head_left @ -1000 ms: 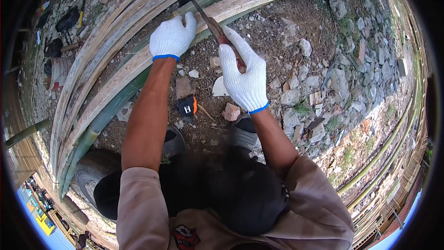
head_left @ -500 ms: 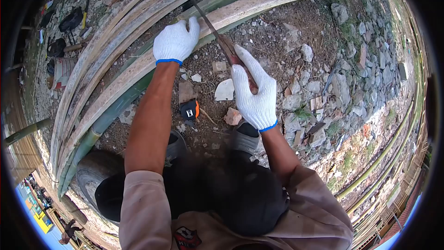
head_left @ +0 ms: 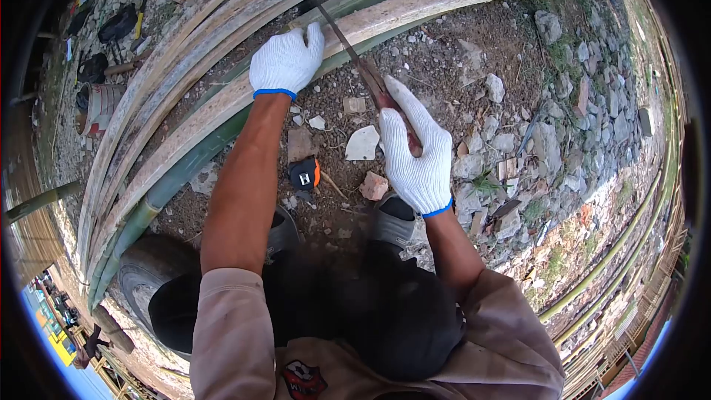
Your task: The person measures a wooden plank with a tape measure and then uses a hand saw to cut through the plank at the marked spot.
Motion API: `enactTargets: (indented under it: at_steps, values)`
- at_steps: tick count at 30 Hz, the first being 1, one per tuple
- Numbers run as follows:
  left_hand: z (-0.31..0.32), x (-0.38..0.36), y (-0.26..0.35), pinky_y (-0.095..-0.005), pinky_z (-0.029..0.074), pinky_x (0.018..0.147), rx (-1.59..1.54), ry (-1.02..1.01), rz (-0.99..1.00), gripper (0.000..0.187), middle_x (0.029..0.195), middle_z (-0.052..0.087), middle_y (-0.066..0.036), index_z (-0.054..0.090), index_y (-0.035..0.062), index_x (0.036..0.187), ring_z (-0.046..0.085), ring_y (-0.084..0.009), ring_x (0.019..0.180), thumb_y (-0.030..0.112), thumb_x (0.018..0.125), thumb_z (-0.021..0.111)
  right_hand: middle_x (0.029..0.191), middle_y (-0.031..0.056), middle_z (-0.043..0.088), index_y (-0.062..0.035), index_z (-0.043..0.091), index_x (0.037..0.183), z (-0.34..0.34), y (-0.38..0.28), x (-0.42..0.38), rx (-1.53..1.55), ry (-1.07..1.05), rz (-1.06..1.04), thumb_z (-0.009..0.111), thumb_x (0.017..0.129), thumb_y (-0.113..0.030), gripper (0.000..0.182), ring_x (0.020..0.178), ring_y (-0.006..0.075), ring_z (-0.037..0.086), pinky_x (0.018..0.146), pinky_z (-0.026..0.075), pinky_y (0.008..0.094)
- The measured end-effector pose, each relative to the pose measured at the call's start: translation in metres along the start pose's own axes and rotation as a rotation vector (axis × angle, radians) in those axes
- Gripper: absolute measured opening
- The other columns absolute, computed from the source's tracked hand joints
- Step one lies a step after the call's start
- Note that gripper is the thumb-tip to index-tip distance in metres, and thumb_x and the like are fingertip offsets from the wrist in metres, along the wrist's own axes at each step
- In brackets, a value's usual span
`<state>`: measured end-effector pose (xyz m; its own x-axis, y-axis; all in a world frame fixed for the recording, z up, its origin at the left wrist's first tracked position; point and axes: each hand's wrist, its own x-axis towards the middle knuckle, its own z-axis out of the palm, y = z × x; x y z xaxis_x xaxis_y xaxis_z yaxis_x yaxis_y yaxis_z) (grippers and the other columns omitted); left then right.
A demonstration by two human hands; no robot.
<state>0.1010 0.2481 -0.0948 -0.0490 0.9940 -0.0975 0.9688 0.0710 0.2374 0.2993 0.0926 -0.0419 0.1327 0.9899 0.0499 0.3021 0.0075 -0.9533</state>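
In a white knit glove, my right hand (head_left: 421,163) is closed around the handle of a handsaw (head_left: 331,24). The saw's narrow dark blade lies slantwise across a long pale wooden beam (head_left: 444,0). Just left of the blade, my gloved left hand (head_left: 283,63) grips the same beam, thumb raised close to the saw; most of its fingers are hidden over the far side. Green bamboo poles (head_left: 172,191) run below and behind the beam.
An orange-and-black tape measure (head_left: 304,175) lies on the stony ground between my arms, near a white shard (head_left: 362,144) and a brick piece (head_left: 374,186). A tire (head_left: 141,270) is at lower left. Rubble spreads to the right; a bucket (head_left: 102,110) stands far left.
My right hand has drawn the saw slightly back, down and to the right. The left hand keeps its grip on the beam, and the whole view has shifted a little.
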Motion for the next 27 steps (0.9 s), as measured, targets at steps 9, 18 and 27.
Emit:
enactTargets:
  at_steps: [9,18,27]
  values:
    - [0.003,-0.005,0.005,-0.0547,0.060,0.081,-0.001,0.055,0.015,0.062,0.088,0.073,-0.030,0.079,0.0031,0.096,0.074,-0.0460,0.085,0.051,0.106,0.040,0.110,0.0232,0.076,0.0026,0.065,0.135,0.021,0.010,0.038,0.011,0.046,-0.056,0.065,0.102,-0.020,0.040,0.092,0.0188,0.075,0.080,0.058,0.0308]
    - [0.002,-0.004,0.004,-0.0569,0.058,0.082,-0.002,0.044,-0.007,0.060,0.091,0.072,-0.031,0.075,0.0028,0.100,0.072,-0.0472,0.088,0.049,0.107,0.038,0.120,0.0210,0.076,0.0026,0.059,0.144,-0.033,0.006,-0.043,-0.132,-0.012,-0.058,0.062,0.104,-0.018,0.046,0.105,0.0205,0.075,0.090,0.058,0.0344]
    - [0.017,0.003,-0.007,-0.0548,0.059,0.074,0.039,0.133,0.081,0.057,0.084,0.073,-0.028,0.075,0.0022,0.089,0.074,-0.0443,0.079,0.046,0.106,0.042,0.108,0.0195,0.078,0.0021,0.065,0.136,0.015,-0.006,0.025,0.020,-0.004,0.055,0.066,0.102,-0.019,0.040,0.078,0.0138,0.070,0.071,0.056,0.0284]
